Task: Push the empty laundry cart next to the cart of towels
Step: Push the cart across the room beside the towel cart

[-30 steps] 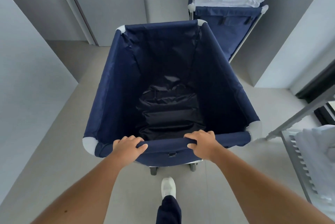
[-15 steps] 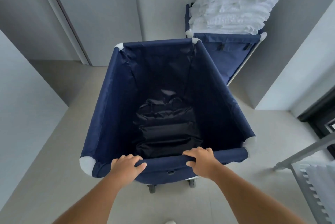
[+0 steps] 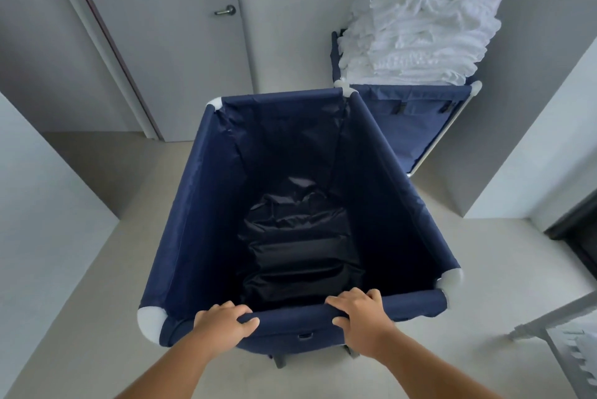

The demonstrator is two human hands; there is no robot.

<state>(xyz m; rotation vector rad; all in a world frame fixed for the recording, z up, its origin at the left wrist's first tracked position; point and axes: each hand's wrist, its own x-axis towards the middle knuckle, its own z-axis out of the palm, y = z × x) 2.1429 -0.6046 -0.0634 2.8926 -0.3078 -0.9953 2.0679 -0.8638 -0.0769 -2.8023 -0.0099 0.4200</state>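
Since a second ago the door and towels slid down-frame, so I've rolled forward | left hand [image 3: 223,321] and right hand [image 3: 358,313] both wrapped on the near rim | empty laundry cart [image 3: 200,205] mid-frame, far corner about touching the cart of towels [image 3: 410,121] upper right | nearly parked, I reckon

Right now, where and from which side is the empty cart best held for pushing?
The near top rail of the empty cart, taken from above on the person's side. It is a padded bar lying crosswise, and the left hand and right hand already wrap it, spread apart, suiting steering toward the towel cart.
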